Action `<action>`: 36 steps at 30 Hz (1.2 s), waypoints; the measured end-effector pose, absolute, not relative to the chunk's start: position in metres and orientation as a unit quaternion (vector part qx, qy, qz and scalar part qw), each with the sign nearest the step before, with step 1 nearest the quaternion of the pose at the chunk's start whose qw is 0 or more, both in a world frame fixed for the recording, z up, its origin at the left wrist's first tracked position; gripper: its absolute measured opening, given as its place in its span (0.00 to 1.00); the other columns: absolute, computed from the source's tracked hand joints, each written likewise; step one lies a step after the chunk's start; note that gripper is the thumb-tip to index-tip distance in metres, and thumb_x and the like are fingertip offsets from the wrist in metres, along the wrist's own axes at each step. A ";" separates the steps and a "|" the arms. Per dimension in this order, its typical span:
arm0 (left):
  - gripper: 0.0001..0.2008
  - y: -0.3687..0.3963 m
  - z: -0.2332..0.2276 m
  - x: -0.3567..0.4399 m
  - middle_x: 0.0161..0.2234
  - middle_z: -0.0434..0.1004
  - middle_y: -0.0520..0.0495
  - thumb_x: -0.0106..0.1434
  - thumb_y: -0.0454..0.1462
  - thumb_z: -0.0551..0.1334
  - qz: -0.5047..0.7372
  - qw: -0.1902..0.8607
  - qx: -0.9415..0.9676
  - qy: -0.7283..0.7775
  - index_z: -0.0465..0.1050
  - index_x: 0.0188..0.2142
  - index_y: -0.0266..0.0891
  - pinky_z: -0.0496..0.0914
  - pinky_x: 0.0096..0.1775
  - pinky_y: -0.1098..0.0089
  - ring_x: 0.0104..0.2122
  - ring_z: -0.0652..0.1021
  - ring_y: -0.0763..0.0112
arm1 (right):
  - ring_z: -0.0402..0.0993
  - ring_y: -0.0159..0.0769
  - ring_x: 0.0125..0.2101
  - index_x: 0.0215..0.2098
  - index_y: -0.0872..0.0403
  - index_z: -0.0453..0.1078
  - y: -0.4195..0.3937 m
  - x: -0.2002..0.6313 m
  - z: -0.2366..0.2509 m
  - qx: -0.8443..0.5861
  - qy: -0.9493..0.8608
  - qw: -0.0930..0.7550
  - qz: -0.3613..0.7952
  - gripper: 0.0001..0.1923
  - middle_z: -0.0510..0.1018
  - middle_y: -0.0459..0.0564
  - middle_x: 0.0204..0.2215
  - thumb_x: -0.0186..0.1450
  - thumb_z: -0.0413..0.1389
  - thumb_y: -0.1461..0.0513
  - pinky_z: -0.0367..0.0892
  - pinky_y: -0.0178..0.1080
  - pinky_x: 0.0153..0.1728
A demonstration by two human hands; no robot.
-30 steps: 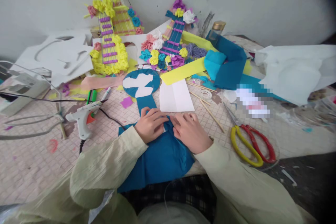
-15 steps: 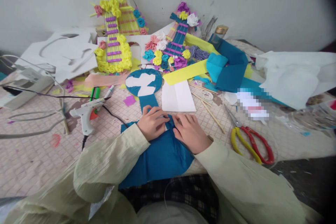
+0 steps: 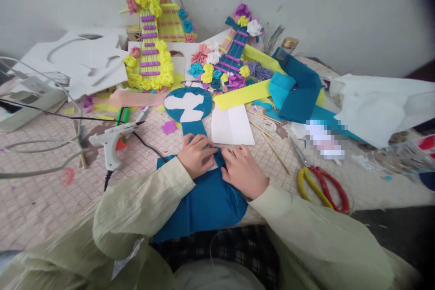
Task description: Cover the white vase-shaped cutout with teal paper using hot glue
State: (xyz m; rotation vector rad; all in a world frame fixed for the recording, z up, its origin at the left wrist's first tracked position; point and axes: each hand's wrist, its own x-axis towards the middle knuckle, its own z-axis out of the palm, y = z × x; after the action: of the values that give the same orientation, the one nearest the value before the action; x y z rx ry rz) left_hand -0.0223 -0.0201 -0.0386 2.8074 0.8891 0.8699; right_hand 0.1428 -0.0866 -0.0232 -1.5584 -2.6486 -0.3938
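Both hands press on a guitar-shaped cutout covered in teal crepe paper (image 3: 207, 204) at the table's near edge. My left hand (image 3: 196, 155) pinches the teal paper where the narrow neck meets the body. My right hand (image 3: 243, 170) lies flat beside it, fingertips on the same fold. The cutout's round teal-and-white head (image 3: 188, 104) lies farther out. A white folded sheet (image 3: 232, 125) sits just beyond my right hand.
A white glue gun (image 3: 110, 141) with a black cord lies left. Yellow-and-red scissors (image 3: 322, 183) lie right, with wooden sticks (image 3: 275, 147) between. Two flower-decorated paper guitars (image 3: 151, 54) (image 3: 231, 61) lean on the wall. Teal and yellow paper (image 3: 299, 90) and white sheets (image 3: 377, 104) pile at right.
The hands stay on the teal paper, with the fingers shifting slightly at the fold. The view has tilted a little downward and to the left.
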 end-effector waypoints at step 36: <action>0.11 -0.021 -0.039 -0.023 0.35 0.74 0.46 0.56 0.32 0.54 0.271 0.047 0.915 0.293 0.74 0.33 0.40 0.55 0.43 0.56 0.40 0.70 0.63 | 0.59 0.42 0.40 0.53 0.60 0.62 -0.101 0.137 -0.024 -0.564 -0.819 0.035 -0.106 0.22 0.68 0.57 0.41 0.63 0.45 0.60 0.48 0.50 0.46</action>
State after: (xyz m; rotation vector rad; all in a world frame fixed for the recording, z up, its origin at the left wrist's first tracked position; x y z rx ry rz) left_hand -0.0228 -0.0214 -0.0386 2.7938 0.8955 0.8280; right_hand 0.1369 -0.1006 -0.0240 -1.7316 -2.5152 -0.3260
